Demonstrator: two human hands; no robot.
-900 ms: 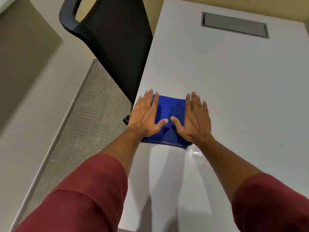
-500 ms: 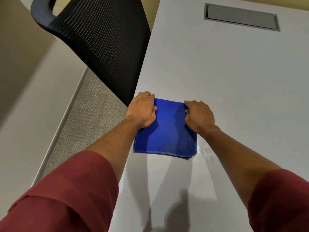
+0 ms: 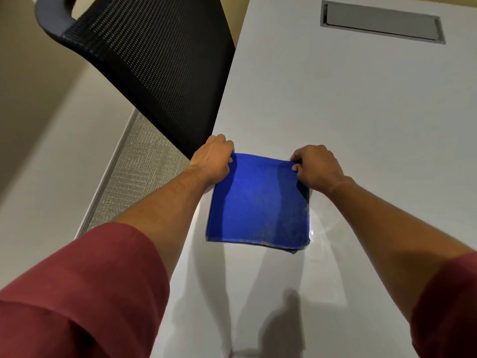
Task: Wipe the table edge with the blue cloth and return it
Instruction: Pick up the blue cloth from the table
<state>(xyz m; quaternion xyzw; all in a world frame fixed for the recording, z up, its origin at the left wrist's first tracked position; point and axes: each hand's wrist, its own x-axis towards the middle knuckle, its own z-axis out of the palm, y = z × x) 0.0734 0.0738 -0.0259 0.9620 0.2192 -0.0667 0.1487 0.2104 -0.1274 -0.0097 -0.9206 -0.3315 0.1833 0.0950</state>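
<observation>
Pinching far corners of folded blue cloth [image 3: 258, 202], left hand [image 3: 213, 161] and right hand [image 3: 316, 165] both clenched on it, lying flat near white table's [image 3: 361, 125] left edge; seeming soft, light, limp, likely sagging if lifted.

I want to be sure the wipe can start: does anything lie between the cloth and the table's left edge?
Nothing visible does. The cloth lies flat on the table, its left side almost at the edge, both the left hand and right hand gripping its far corners. The chair stands off the table.
</observation>
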